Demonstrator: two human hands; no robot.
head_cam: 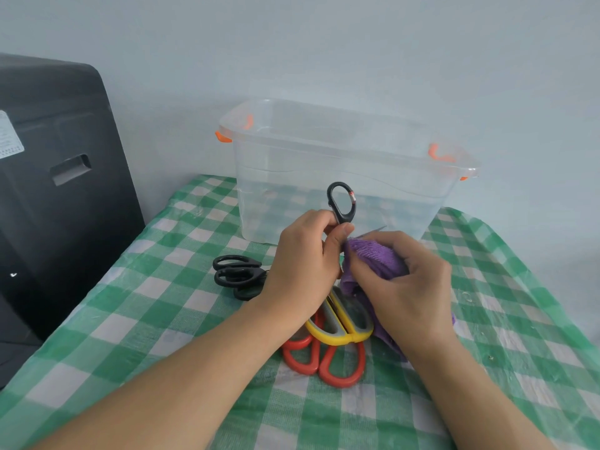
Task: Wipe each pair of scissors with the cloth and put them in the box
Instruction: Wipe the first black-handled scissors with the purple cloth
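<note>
My left hand (303, 258) grips a pair of black-handled scissors (341, 201) by the lower handle, one handle loop sticking up above my fingers. My right hand (409, 280) holds a purple cloth (376, 258) wrapped round the blades; a blade tip shows just above the cloth. Three more pairs lie on the table: black ones (237, 271) to the left, yellow-and-grey ones (344, 326) under my hands, and red ones (324, 362) beneath those. The clear plastic box (324, 177) with orange latches stands open right behind my hands.
The table wears a green-and-white checked cloth (146, 319). A black cabinet-like object (55, 190) stands against the table's left edge. A pale wall rises behind the box.
</note>
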